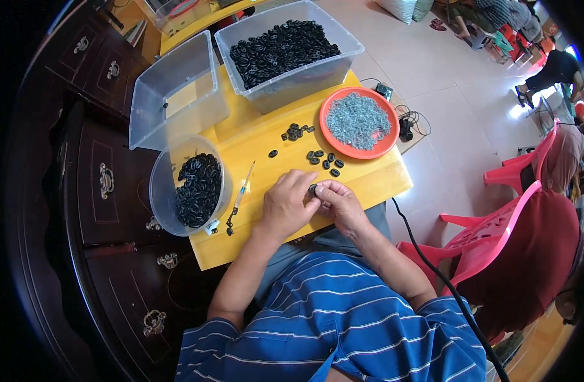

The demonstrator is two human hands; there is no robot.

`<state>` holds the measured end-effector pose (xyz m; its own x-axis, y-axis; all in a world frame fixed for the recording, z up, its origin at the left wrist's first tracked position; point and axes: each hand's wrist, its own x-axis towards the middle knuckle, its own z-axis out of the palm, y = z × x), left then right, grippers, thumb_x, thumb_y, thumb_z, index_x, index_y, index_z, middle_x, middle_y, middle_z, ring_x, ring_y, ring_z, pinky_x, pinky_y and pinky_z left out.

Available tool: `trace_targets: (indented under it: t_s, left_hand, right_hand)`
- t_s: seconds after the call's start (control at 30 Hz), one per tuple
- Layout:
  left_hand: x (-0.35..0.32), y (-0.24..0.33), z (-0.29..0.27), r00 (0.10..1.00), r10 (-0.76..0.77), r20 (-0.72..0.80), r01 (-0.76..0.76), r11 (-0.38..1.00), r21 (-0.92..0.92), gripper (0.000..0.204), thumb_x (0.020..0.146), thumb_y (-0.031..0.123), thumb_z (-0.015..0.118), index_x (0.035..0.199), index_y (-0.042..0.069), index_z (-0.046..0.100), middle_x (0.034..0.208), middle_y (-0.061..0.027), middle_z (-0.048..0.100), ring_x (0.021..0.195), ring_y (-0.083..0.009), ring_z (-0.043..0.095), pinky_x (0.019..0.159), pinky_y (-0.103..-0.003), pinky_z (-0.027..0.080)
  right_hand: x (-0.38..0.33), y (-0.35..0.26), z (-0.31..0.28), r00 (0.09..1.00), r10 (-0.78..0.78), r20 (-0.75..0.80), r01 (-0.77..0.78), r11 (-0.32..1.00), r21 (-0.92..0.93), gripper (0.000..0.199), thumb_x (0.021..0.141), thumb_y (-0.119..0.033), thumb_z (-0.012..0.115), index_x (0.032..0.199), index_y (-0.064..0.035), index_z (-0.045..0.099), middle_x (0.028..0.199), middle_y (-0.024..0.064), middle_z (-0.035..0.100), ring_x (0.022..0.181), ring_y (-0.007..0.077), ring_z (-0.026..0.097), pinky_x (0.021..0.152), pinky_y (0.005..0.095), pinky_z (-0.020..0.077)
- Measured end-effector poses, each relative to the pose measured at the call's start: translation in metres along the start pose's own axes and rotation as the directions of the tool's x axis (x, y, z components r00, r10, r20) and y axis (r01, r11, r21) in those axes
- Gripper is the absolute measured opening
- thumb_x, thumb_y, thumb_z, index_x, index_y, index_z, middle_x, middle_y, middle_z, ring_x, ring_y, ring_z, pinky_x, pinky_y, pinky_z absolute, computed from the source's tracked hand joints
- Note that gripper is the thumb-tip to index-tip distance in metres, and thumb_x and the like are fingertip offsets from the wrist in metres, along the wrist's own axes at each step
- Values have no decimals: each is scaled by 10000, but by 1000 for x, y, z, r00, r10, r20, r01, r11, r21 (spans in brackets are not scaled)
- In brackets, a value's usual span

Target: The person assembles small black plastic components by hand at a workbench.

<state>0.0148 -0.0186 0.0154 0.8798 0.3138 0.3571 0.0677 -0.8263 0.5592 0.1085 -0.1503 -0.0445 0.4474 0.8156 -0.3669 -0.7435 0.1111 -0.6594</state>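
Note:
Above the front part of the yellow table (273, 223), my two hands meet at a small black oval plastic piece (313, 190). My right hand (344, 205) pinches it between thumb and fingertips. My left hand (287, 202) is closed against the piece's other side, its fingers bent and partly hiding it. Just beyond my hands lie several loose black oval pieces (326, 164) and a small pile of dark pieces (294, 132). One single oval piece (273, 153) sits apart from them. Left of my left hand lies a slim pointed tool with a pale blue section (243, 190).
A round clear tub (159, 191) of black pieces stands at the left. Behind are a nearly bare clear bin (142, 111) and a full one (285, 86). A red plate (392, 141) holds small silvery pieces. Dark drawers (123, 267) flank the left; pink chairs (489, 242) and people are right.

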Motion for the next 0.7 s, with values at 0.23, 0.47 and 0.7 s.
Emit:
trace_targets:
  t_s: [0.23, 0.47, 0.7]
  left_hand:
    - [-2, -6, 8, 1000, 31, 0, -31, 1000, 1, 285, 759, 95, 739, 1035, 68, 672, 956, -91, 646, 896, -309, 651, 758, -420, 546]
    - [1, -9, 9, 999, 44, 11, -43, 998, -50, 243, 775, 85, 729, 1014, 70, 687, 939, -84, 667, 880, -300, 658, 756, -406, 545]
    - [2, -15, 11, 997, 76, 18, -74, 995, -66, 210, 783, 87, 724, 991, 69, 696, 914, -93, 676, 859, -298, 663, 752, -398, 547]
  right_hand:
    - [3, 2, -4, 998, 12, -60, -11, 999, 30, 129, 998, -222, 632, 987, -95, 656, 861, -25, 645, 809, 73, 623, 780, 263, 530]
    - [3, 1, -4, 998, 12, -60, -11, 999, 31, 139, 995, -227, 631, 984, -94, 668, 898, -13, 680, 815, 74, 636, 776, 246, 511]
    - [2, 3, -4, 998, -17, -61, 20, 999, 36, 128, 987, -200, 632, 980, -78, 674, 900, -7, 677, 819, 72, 620, 781, 249, 502]
